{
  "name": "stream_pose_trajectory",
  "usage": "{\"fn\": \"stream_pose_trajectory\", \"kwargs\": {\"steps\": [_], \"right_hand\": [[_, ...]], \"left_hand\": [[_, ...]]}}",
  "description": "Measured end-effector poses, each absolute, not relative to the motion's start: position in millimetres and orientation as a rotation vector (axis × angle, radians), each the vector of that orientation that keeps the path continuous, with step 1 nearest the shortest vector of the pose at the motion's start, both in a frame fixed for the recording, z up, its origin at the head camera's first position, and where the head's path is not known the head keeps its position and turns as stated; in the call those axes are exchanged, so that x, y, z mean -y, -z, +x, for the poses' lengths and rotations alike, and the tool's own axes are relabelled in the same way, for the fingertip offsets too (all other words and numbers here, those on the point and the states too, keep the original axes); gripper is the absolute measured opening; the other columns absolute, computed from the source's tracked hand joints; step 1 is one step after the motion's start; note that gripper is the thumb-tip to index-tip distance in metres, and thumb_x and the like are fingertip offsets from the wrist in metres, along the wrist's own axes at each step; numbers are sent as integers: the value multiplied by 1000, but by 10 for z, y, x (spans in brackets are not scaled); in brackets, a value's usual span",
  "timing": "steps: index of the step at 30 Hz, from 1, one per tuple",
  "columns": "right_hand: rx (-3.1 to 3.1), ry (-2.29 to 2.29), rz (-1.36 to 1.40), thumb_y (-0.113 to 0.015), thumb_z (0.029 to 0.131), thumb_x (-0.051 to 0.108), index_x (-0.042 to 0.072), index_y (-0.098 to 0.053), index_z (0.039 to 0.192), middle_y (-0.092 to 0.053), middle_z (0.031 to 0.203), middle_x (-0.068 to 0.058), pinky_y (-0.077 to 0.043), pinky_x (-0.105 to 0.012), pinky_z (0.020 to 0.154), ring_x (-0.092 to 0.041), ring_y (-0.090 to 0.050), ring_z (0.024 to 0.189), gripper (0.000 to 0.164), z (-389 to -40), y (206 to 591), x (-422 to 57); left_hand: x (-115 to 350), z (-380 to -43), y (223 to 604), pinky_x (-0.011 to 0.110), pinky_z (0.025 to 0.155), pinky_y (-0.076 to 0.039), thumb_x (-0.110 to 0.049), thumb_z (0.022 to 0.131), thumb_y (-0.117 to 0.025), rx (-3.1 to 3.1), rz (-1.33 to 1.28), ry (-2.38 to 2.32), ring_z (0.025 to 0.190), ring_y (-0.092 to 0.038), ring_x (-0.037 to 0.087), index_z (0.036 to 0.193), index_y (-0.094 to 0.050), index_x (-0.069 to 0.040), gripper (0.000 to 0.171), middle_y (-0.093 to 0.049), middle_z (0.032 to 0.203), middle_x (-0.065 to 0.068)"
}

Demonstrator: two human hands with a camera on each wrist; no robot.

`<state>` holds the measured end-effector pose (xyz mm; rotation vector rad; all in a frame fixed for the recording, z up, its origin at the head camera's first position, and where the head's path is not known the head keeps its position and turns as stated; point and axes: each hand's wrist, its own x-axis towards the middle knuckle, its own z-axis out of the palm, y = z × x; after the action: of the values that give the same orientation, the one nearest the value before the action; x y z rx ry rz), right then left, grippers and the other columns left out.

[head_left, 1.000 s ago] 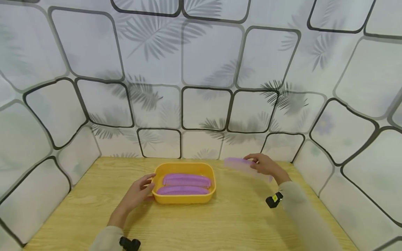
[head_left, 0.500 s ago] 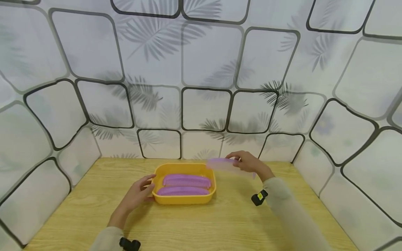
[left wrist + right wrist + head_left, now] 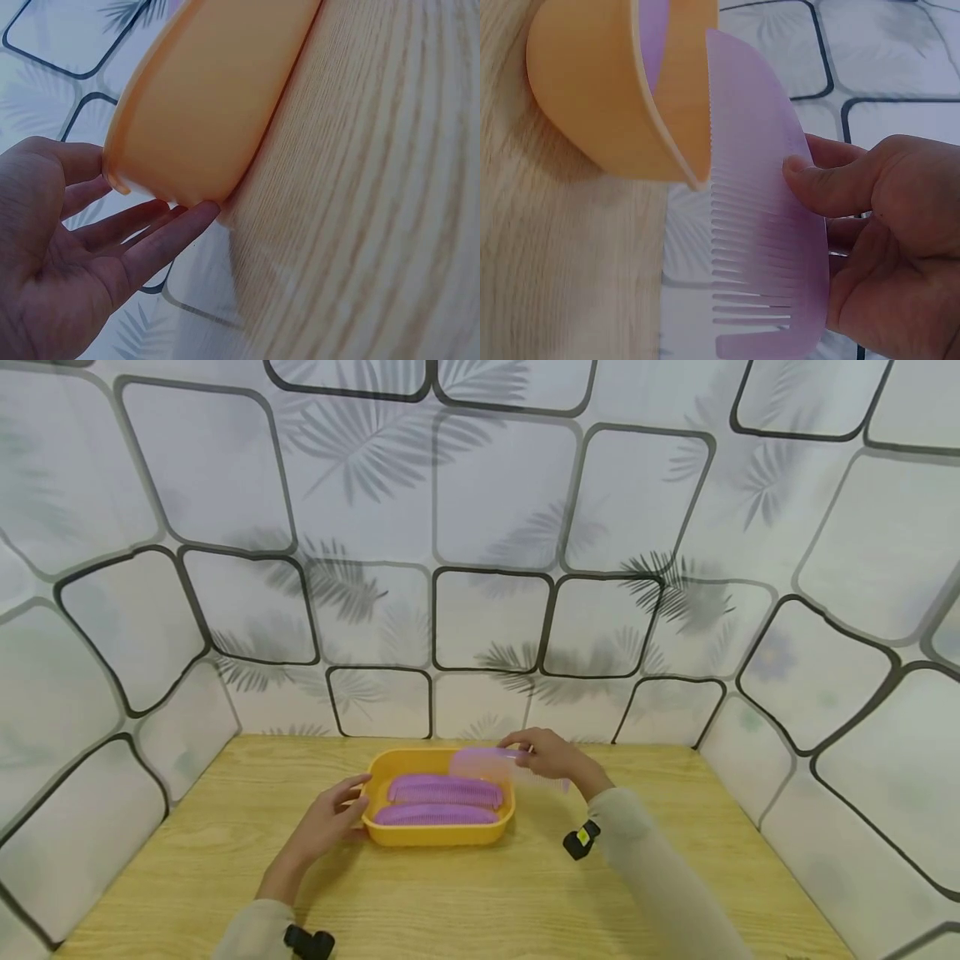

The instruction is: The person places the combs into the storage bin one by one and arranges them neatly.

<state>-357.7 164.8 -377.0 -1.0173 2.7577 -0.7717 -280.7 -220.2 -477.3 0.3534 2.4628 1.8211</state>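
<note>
A translucent purple comb (image 3: pixel 761 202) is pinched along its back by my right hand (image 3: pixel 551 755), thumb on one face. In the head view its far end is over the right part of a yellow plastic basin (image 3: pixel 438 836), teeth pointing down. Two more purple combs lie inside the basin: a rear comb (image 3: pixel 446 790) and a front comb (image 3: pixel 437 815). At the basin's left end, my left hand (image 3: pixel 325 821) touches the outer wall with extended fingers (image 3: pixel 176 240). The left wrist view shows that hand near the rim, not wrapped around it.
The basin stands on a light wood-grain table (image 3: pixel 420 902). Behind and at both sides rises a pale patterned wall covering (image 3: pixel 495 618). A small black camera sits on each wrist, the right camera (image 3: pixel 581 840) and the left camera (image 3: pixel 309 942).
My right hand has carried the comb leftward, from right of the basin to over its right side. The left hand and the basin have stayed in place.
</note>
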Motion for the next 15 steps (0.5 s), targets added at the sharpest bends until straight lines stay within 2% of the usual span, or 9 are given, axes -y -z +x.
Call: {"fn": "stream_pose_trajectory", "kwargs": {"steps": [5, 8, 11, 15], "right_hand": [[-2745, 775, -1013, -60, 101, 2, 4, -68, 132, -71, 105, -18, -47, -22, 63, -10, -55, 72, 31, -3559, 3820, -1477], [-2756, 753, -1055, -60, 101, 1, 5, -69, 130, -72, 110, -17, -52, -25, 73, -15, -61, 84, 31, -3546, 3844, -1373], [-2765, 714, -1100, -60, 100, 0, 5, -70, 128, -73, 118, -17, -56, -31, 84, -21, -64, 98, 30, -3528, 3868, -1272], [-2751, 717, -1081, -59, 100, -1, 5, -71, 129, -71, 125, -18, -59, -42, 93, -30, -67, 108, 31, -3500, 3891, -1158]], "left_hand": [[2181, -2802, 4774, 43, 82, -66, -12, 108, -53, -2462, 359, -1816, 127, -57, 54, 155, -37, 7, 53, -40, 150, 43], [2181, -2799, 4770, 44, 82, -66, -12, 108, -52, -2457, 372, -1823, 126, -58, 54, 155, -36, 8, 53, -40, 149, 44], [2187, -2804, 4764, 43, 82, -66, -13, 109, -52, -2456, 364, -1825, 126, -59, 52, 155, -36, 7, 53, -41, 149, 43], [2187, -2807, 4766, 43, 82, -66, -13, 109, -51, -2445, 356, -1827, 127, -58, 53, 155, -36, 7, 52, -40, 149, 43]]}}
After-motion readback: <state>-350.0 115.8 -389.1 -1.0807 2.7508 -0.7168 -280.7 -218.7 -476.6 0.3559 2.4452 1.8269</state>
